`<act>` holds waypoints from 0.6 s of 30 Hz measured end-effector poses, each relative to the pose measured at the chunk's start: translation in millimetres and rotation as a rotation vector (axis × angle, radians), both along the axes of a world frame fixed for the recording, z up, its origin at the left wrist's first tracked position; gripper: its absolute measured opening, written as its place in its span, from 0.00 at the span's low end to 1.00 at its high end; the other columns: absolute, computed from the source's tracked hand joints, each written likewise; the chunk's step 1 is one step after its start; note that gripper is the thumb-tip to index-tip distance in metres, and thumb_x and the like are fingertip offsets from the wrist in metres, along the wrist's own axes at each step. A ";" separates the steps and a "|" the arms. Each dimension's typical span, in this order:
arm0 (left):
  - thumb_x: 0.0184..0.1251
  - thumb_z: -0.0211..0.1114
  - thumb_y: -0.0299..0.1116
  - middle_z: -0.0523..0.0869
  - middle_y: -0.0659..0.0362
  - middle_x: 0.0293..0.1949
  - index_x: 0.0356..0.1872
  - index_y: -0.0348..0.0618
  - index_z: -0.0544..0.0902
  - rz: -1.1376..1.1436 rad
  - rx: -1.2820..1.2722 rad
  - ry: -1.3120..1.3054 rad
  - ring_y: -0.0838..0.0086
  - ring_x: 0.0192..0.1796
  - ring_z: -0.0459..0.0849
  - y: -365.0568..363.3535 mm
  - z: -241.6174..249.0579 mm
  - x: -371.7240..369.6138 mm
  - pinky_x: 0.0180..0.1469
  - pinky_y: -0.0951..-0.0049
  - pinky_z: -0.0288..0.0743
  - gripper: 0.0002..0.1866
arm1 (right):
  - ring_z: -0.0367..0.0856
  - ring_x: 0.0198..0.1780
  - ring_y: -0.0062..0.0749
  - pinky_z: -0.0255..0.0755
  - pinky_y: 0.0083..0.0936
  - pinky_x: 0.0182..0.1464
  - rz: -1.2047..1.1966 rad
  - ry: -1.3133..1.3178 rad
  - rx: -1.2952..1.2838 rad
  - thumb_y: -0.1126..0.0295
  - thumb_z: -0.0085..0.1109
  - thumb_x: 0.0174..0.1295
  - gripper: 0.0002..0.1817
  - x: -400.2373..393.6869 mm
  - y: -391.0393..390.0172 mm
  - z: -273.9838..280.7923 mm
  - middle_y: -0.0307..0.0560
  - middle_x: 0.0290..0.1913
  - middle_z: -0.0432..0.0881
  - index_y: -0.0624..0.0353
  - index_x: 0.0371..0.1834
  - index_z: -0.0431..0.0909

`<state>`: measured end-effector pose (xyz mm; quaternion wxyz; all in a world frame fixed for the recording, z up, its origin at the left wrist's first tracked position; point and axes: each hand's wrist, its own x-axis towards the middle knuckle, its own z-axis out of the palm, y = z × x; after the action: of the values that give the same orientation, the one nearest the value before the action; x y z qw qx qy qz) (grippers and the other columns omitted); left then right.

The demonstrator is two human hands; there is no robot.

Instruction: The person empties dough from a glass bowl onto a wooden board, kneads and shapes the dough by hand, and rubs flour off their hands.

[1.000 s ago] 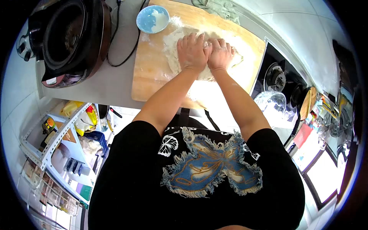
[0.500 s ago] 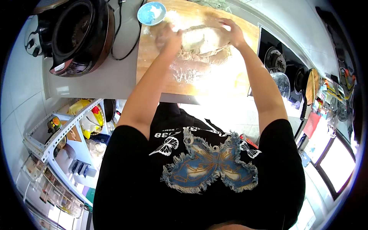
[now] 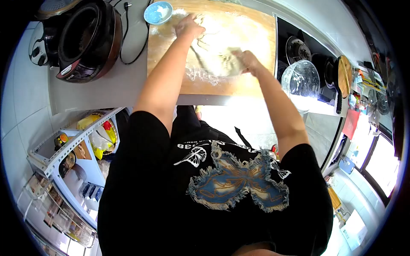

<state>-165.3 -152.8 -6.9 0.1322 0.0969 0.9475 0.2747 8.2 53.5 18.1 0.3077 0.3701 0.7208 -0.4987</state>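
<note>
A pale, floury piece of dough (image 3: pixel 222 63) lies on a wooden board (image 3: pixel 222 88); it is partly blurred and washed out by glare. My right hand (image 3: pixel 249 62) is closed on its near right edge. At the far left of the dough, my left hand (image 3: pixel 190 27) has its fingers bent around the pale edge there. Between the two hands the dough looks stretched and slanted, though its outline is hard to follow. Loose flour is scattered over the board. Close beyond my left hand stands a small blue bowl (image 3: pixel 158 13) with white flour in it.
A dark electric cooker (image 3: pixel 87 42) and its black cord (image 3: pixel 134 62) are on the counter at left. To the right, a clear glass bowl (image 3: pixel 301 81) stands near the gas burner (image 3: pixel 297 50). A white shelf rack (image 3: pixel 81 141) holds packages below the counter.
My right hand has moved toward me and slightly left, taking the dough's edge along. The dough has gone from a bunched mound to a flatter, slanted shape. The whole view has shifted a little.
</note>
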 end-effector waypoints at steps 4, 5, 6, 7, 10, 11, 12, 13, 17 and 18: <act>0.53 0.75 0.35 0.85 0.60 0.58 0.58 0.57 0.82 -0.340 0.022 0.094 0.67 0.62 0.79 12.3 60.2 24.5 0.59 0.68 0.80 0.28 | 0.85 0.48 0.43 0.80 0.39 0.47 -0.028 0.121 0.021 0.50 0.68 0.61 0.33 27.7 -5.3 -9.9 0.57 0.48 0.86 0.70 0.57 0.78; 0.56 0.74 0.34 0.86 0.61 0.51 0.58 0.58 0.83 -0.408 0.008 0.149 0.65 0.58 0.79 14.9 71.5 44.3 0.58 0.66 0.81 0.25 | 0.85 0.51 0.42 0.79 0.34 0.53 0.139 0.150 0.144 0.53 0.65 0.63 0.29 24.5 5.2 -6.8 0.56 0.47 0.87 0.64 0.58 0.79; 0.60 0.72 0.33 0.87 0.62 0.45 0.57 0.60 0.84 -0.476 -0.007 0.206 0.64 0.53 0.78 15.7 83.1 64.7 0.56 0.65 0.81 0.22 | 0.84 0.53 0.42 0.75 0.33 0.59 0.161 0.320 0.541 0.58 0.62 0.62 0.24 18.4 19.8 -34.9 0.50 0.51 0.87 0.58 0.58 0.81; 0.59 0.72 0.30 0.85 0.63 0.43 0.56 0.60 0.85 -0.533 0.012 0.297 0.65 0.51 0.76 14.2 87.6 86.5 0.57 0.68 0.81 0.22 | 0.83 0.53 0.40 0.73 0.32 0.60 0.098 0.407 0.633 0.59 0.59 0.65 0.21 3.9 15.7 -10.4 0.51 0.51 0.87 0.57 0.58 0.82; 0.58 0.70 0.29 0.82 0.55 0.46 0.54 0.54 0.84 -0.592 0.058 0.549 0.63 0.56 0.76 10.6 80.3 151.5 0.56 0.63 0.81 0.21 | 0.82 0.54 0.38 0.73 0.33 0.59 -0.133 0.804 0.150 0.58 0.57 0.68 0.22 -30.2 -7.1 37.3 0.49 0.52 0.87 0.56 0.60 0.82; 0.58 0.70 0.29 0.82 0.55 0.46 0.54 0.54 0.84 -0.586 0.056 0.548 0.63 0.56 0.76 4.2 83.0 167.0 0.56 0.63 0.81 0.21 | 0.82 0.55 0.37 0.73 0.33 0.59 -0.059 0.806 0.055 0.58 0.56 0.69 0.21 -37.3 -17.1 44.3 0.49 0.51 0.87 0.55 0.61 0.81; 0.56 0.70 0.29 0.82 0.53 0.47 0.52 0.51 0.83 -0.543 0.279 0.460 0.61 0.56 0.76 -2.0 85.3 179.5 0.55 0.62 0.80 0.20 | 0.80 0.56 0.38 0.71 0.34 0.62 -0.210 0.466 -0.214 0.58 0.54 0.71 0.21 -37.8 -34.7 51.6 0.47 0.52 0.86 0.56 0.60 0.82; 0.55 0.70 0.28 0.81 0.52 0.47 0.51 0.48 0.82 -0.496 0.502 0.371 0.58 0.55 0.76 -5.6 83.0 185.5 0.54 0.61 0.79 0.19 | 0.78 0.59 0.43 0.70 0.37 0.65 0.044 0.477 0.071 0.58 0.53 0.71 0.20 -32.6 -45.4 49.1 0.49 0.55 0.84 0.54 0.60 0.82; 0.58 0.68 0.29 0.81 0.51 0.50 0.50 0.41 0.81 -0.132 0.637 0.058 0.54 0.56 0.75 -15.0 58.0 185.6 0.57 0.58 0.74 0.18 | 0.70 0.66 0.55 0.66 0.43 0.69 0.396 0.837 0.796 0.63 0.53 0.69 0.17 1.8 -81.6 19.9 0.53 0.60 0.79 0.50 0.57 0.82; 0.59 0.66 0.31 0.82 0.51 0.49 0.50 0.42 0.81 -0.001 0.542 0.238 0.55 0.55 0.76 -12.3 58.6 176.1 0.58 0.57 0.72 0.17 | 0.68 0.68 0.56 0.65 0.45 0.70 0.348 0.867 0.874 0.65 0.54 0.68 0.16 9.3 -93.7 16.0 0.53 0.61 0.79 0.51 0.57 0.81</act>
<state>10.9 -165.1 51.7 -0.0107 0.1606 0.8482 0.5046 17.5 -40.2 34.1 -0.1149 0.1036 0.9662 -0.2061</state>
